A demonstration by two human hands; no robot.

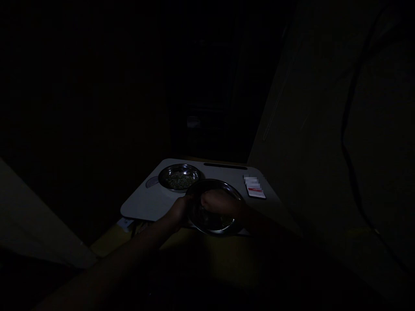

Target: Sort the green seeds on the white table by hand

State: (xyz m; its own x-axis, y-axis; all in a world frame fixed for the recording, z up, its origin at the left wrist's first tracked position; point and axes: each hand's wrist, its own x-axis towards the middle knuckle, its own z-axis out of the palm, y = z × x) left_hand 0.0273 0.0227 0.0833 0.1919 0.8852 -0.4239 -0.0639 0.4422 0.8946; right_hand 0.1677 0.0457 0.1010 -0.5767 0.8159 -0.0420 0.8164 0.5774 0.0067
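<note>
The scene is very dark. A steel plate (pixel 223 186) sits tilted at the near edge of a small white table (pixel 145 203). My left hand (pixel 178 211) grips the plate's left rim, fingers closed around it. My right hand (pixel 220 202) rests inside the plate with fingers curled over a few small greenish bits; what they pinch is too dim to make out. Just behind, a steel bowl (pixel 180 177) holds a heap of small greenish grains.
A white and red card or packet (pixel 254 189) lies at the table's right side. A dark slot (pixel 225 166) runs along the far edge. A wall with a hanging cable (pixel 348 142) rises on the right. A pale slab (pixel 39 220) stands on the left.
</note>
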